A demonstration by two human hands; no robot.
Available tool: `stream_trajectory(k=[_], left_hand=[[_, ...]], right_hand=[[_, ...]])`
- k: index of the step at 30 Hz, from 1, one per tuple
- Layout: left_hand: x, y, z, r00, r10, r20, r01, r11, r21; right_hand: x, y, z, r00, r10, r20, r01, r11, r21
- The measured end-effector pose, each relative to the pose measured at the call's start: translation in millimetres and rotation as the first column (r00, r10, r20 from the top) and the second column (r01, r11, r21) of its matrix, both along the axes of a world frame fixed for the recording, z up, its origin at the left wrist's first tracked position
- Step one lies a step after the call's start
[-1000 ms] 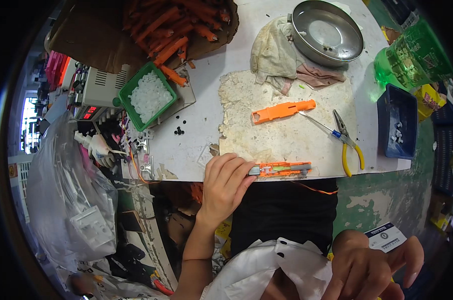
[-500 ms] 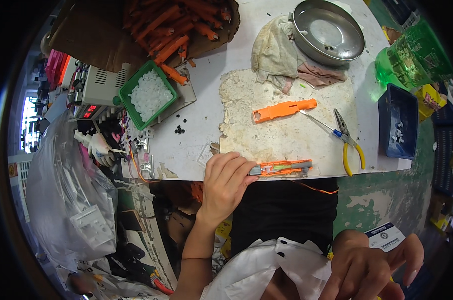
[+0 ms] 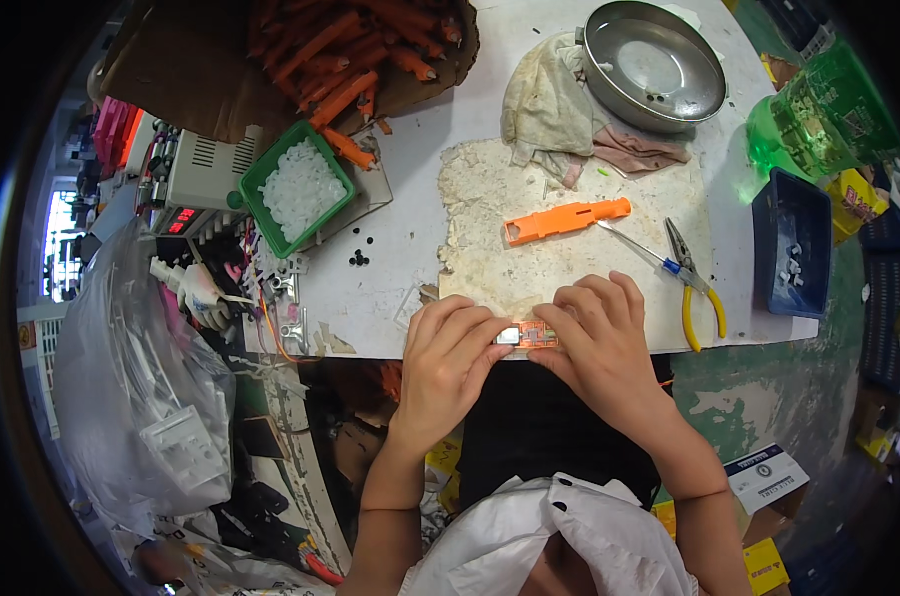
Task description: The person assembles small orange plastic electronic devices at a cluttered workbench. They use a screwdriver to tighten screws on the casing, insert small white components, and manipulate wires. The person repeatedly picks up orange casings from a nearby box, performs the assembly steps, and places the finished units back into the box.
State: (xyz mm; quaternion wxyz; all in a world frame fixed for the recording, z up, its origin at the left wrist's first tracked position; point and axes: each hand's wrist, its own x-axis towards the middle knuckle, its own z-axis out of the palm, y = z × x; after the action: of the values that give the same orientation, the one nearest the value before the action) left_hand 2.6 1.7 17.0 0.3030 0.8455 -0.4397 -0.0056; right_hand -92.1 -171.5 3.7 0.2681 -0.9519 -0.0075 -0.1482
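Observation:
At the table's front edge, an orange plastic housing half (image 3: 537,334) with a grey metallic part at its left end lies between my hands. My left hand (image 3: 452,350) grips that left end between thumb and fingers. Closed on the other end is my right hand (image 3: 601,338), its fingers covering much of the housing. Just beyond lies a second orange housing half (image 3: 567,221). Beside it are a screwdriver (image 3: 641,248) with a blue handle and long-nose pliers (image 3: 695,283) with yellow grips.
A green tray (image 3: 249,189) of white plastic pieces stands left, below a cardboard box (image 3: 187,74) of orange parts. Small black rings (image 3: 360,257) lie nearby. Cloths (image 3: 544,104), a round metal pan (image 3: 654,65) and a blue bin (image 3: 790,243) sit farther right.
My right hand has come up from the lower right and taken hold of the right end of the orange housing half. My left hand has kept its grip.

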Motion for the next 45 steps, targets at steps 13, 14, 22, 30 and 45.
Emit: stream_trajectory(k=[13,14,22,30,45], left_hand=[[3.9,-4.2,4.3,0.999,-0.032,-0.042,0.033,0.999,0.018],[4.2,-4.8,3.3,0.999,-0.036,-0.03,0.036,0.999,0.016],[6.6,-2.1,-13.6,0.937,-0.139,0.32,0.147,0.989,-0.001],[6.6,-1.6,-16.6,0.942,-0.129,0.311,0.147,0.989,-0.035],[16.1,-8.1,-0.6,0.972,-0.205,0.117,0.201,0.979,0.044]], right_hand=[[-1.9,4.4,-6.1,0.996,-0.06,0.072,0.064,0.997,-0.052],[-1.9,4.6,-6.3,0.995,-0.066,0.073,0.07,0.996,-0.058],[-1.9,5.0,-6.2,0.993,-0.088,0.073,0.093,0.993,-0.071],[-1.4,3.3,-5.0,0.994,-0.072,0.077,0.077,0.995,-0.068],[0.1,-0.3,-5.3,0.998,-0.038,0.055,0.041,0.997,-0.061]])
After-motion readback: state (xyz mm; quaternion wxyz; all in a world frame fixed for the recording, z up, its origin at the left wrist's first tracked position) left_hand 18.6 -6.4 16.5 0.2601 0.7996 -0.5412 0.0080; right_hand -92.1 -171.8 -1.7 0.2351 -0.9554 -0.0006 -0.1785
